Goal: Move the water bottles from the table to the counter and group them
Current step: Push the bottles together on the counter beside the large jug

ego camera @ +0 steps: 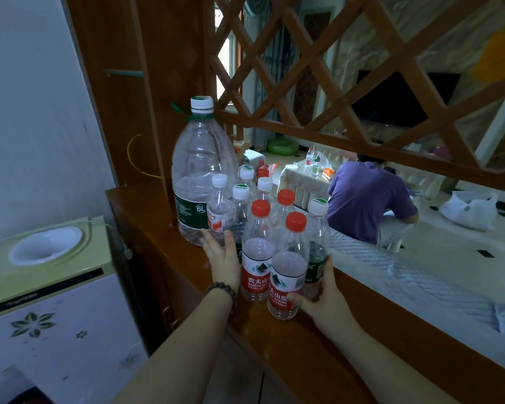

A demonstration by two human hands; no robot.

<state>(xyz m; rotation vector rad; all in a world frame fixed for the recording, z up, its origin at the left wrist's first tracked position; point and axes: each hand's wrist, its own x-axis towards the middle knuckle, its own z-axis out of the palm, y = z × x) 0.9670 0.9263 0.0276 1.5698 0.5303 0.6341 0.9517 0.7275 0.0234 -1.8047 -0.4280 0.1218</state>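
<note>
While my left hand [222, 259] lies flat-fingered against the bottles [254, 217] clustered on the bench [164, 252] beside the big jug [197, 170], my right hand [318, 298] curls its fingers [292, 297] round the nearest red-capped bottle [287, 269], nudging it in tight.

Home interior: wooden lattice divider [318, 68] at 12 o'clock, quilted mattress [405, 266] at 3, water dispenser [45, 258] at 9.
</note>
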